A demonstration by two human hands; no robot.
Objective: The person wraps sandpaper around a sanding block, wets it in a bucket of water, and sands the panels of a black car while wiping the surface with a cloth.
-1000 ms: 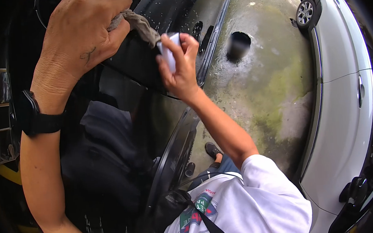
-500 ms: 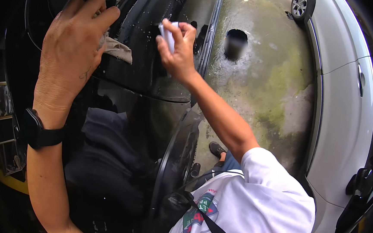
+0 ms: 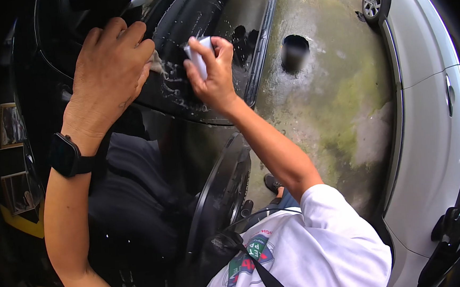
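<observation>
Left hand (image 3: 108, 69) curled over crumpled beige cloth (image 3: 156, 63) at glossy black car panel (image 3: 157, 99). Right hand (image 3: 216, 80) gripped smooth white block (image 3: 201, 60) by panel; contact unclear. Whitish wet streaks (image 3: 172, 89) remained unwiped between hands; finished portion couldn't be judged.

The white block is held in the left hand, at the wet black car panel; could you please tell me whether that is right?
Not quite: the head view shows the white block held in the right hand, not the left hand, at the wet black car panel.
</observation>
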